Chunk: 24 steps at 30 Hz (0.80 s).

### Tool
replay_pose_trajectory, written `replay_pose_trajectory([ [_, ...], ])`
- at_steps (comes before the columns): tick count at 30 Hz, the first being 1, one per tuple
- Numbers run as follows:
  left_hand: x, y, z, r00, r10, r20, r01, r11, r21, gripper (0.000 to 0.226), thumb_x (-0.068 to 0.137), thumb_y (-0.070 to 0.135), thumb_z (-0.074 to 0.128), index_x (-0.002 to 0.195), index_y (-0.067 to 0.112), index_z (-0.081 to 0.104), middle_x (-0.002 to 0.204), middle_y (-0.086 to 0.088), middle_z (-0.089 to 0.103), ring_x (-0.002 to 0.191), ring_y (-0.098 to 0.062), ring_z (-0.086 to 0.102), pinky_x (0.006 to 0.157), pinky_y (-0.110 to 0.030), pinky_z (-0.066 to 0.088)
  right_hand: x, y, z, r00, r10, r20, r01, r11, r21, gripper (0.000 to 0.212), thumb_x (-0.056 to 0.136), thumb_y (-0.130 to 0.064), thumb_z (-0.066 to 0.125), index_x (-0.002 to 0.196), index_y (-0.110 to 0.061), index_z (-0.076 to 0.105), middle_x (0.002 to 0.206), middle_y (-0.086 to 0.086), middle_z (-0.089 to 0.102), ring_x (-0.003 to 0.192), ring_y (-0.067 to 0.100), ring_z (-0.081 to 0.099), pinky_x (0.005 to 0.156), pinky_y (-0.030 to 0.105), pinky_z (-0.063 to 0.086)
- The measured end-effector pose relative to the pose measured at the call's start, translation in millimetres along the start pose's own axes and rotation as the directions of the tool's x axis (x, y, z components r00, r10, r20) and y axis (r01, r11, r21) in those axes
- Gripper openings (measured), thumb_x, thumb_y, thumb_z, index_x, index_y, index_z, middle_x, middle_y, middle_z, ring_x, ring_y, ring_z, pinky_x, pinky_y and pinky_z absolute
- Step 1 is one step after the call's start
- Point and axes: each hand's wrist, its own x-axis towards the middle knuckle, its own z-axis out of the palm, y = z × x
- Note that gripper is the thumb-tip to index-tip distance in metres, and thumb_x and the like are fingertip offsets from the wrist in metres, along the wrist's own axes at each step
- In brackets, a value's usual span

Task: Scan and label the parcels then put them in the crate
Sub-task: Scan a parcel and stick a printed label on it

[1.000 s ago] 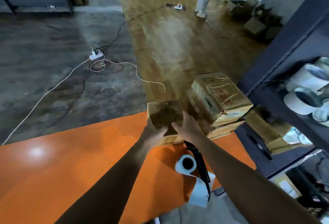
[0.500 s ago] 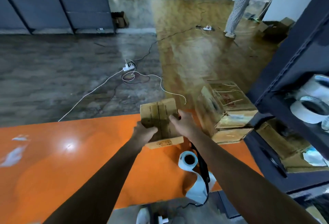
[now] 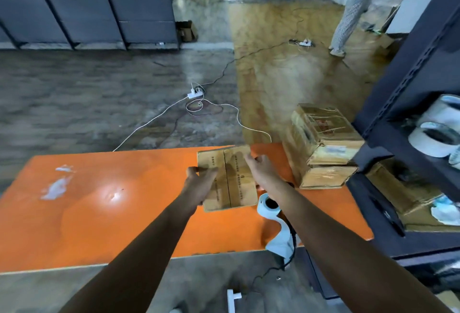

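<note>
Now that you have drawn the parcel away from the stack of boxes and tipped it toward you, your left hand and right hand grip its edges over the tabletop, likely ready for scanning.

Orange tabletop: glossy, with white scraps near its left end. On the floor beyond, a white power strip with tangled cables. Grey partition panels far left. Dark shelf rack at right, holding white rolls. A person's legs far right.
</note>
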Motion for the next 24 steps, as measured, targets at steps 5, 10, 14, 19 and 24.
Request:
replay_pose_trajectory([
  [5, 14.6, -3.1, -21.0, 0.994, -0.044, 0.097, 0.043, 0.999, 0.007, 0.058, 0.083, 0.067, 0.055, 0.117, 0.026, 0.03, 0.103, 0.003, 0.051, 0.092, -0.021, 0.058, 0.078, -0.045, 0.056, -11.0, -14.5, 15.2, 0.999, 0.01, -0.043, -0.009, 0.999, 0.036, 0.047, 0.098, -0.056, 0.04, 0.115, -0.015, 0.053, 0.095, -0.002, 0.053, 0.085, 0.016, 0.053, 0.088, 0.045, 0.053],
  [10, 34.7, -5.2, -45.4, 0.98, -0.119, 0.161, 0.13, 0.99, -0.061, 0.073, 0.084, 0.075, 0.045, 0.123, 0.014, 0.036, 0.105, -0.003, 0.056, 0.095, -0.028, 0.06, 0.071, -0.046, 0.058, -14.9, -20.5, 38.3, 0.994, 0.089, -0.056, -0.08, 0.986, 0.146, 0.063, 0.098, -0.062, 0.034, 0.132, -0.013, 0.053, 0.133, 0.013, 0.056, 0.116, 0.034, 0.056, 0.094, 0.057, 0.049],
  [14, 46.8, -11.5, -57.6, 0.969, -0.104, 0.223, 0.133, 0.984, -0.118, 0.063, 0.09, 0.066, 0.047, 0.122, 0.011, 0.047, 0.114, -0.01, 0.06, 0.097, -0.028, 0.062, 0.072, -0.046, 0.058, -15.1, -19.1, 52.1, 0.976, 0.187, -0.114, -0.165, 0.97, 0.178, 0.071, 0.092, -0.066, 0.042, 0.139, -0.014, 0.044, 0.141, 0.011, 0.048, 0.125, 0.033, 0.05, 0.102, 0.058, 0.043],
  [19, 56.9, -19.6, -68.6, 0.959, -0.027, 0.281, 0.066, 0.99, -0.129, 0.041, 0.095, 0.024, 0.055, 0.133, 0.029, 0.04, 0.129, -0.009, 0.054, 0.111, -0.033, 0.056, 0.077, -0.045, 0.053, -16.8, -18.1, 66.4, 0.976, 0.189, -0.11, -0.163, 0.964, 0.208, 0.032, 0.094, -0.035, 0.057, 0.121, -0.023, 0.045, 0.118, 0.008, 0.059, 0.1, 0.024, 0.062, 0.089, 0.048, 0.055],
  [24, 61.6, -19.6, -75.4, 0.951, -0.065, 0.303, 0.106, 0.987, -0.119, 0.037, 0.093, 0.039, 0.053, 0.123, 0.019, 0.044, 0.123, -0.013, 0.057, 0.105, -0.034, 0.061, 0.089, -0.051, 0.053, -21.5, -17.0, 75.0, 0.989, 0.141, -0.05, -0.124, 0.96, 0.252, 0.049, 0.087, -0.021, 0.055, 0.13, -0.037, 0.039, 0.102, 0.003, 0.063, 0.09, 0.022, 0.066, 0.078, 0.042, 0.057],
])
